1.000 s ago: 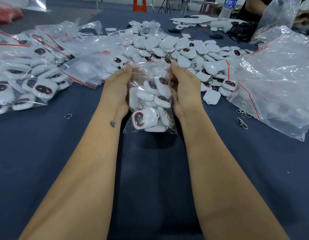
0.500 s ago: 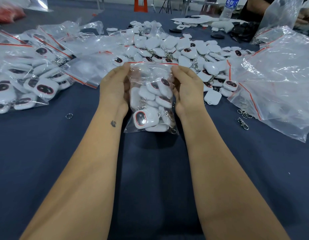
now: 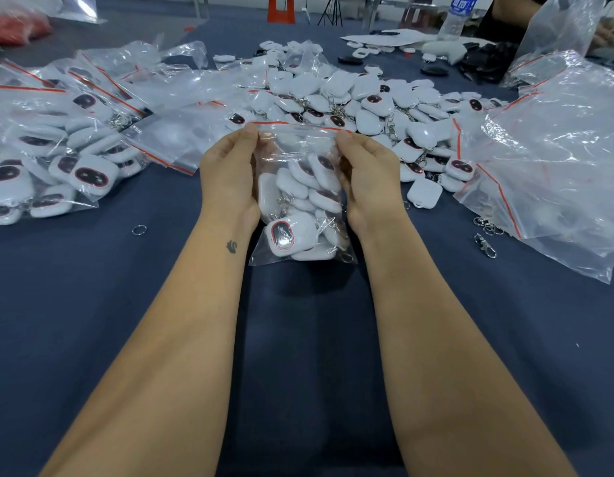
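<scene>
— What are we seeing at the left?
— Packed bags (image 3: 58,160) are lying on the desk (image 3: 92,321). Our left hand (image 3: 229,177) is pinching the left end of the zip bag (image 3: 300,149), at its red seal.
— Where are we holding it?
— Upright in the middle, low over the desk, with white keychains (image 3: 284,235) inside. Our right hand (image 3: 369,180) is pinching the right end; empty bags (image 3: 556,160) are lying beyond.

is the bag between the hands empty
No, the bag, gripped by the left hand and the right hand, is filled with white fobs.
</scene>
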`<control>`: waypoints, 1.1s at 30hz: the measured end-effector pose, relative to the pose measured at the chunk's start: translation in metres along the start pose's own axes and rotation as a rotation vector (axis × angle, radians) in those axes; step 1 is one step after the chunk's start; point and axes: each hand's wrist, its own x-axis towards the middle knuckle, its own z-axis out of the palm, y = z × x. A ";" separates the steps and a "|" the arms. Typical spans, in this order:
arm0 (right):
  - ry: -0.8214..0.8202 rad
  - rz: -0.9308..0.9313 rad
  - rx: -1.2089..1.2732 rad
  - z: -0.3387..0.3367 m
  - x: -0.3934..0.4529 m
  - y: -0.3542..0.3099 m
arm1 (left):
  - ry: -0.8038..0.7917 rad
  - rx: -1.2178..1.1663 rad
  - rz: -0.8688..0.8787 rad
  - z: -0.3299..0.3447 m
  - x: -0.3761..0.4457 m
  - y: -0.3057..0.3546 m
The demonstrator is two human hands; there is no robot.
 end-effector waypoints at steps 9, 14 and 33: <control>-0.006 0.015 0.021 0.000 0.000 0.000 | -0.081 0.083 0.017 -0.003 0.002 -0.001; -0.109 0.027 0.010 0.001 -0.002 0.002 | -0.084 -0.003 -0.006 -0.004 0.002 -0.001; -0.147 0.039 0.053 0.003 -0.007 0.000 | -0.212 -0.012 -0.024 0.002 -0.008 0.000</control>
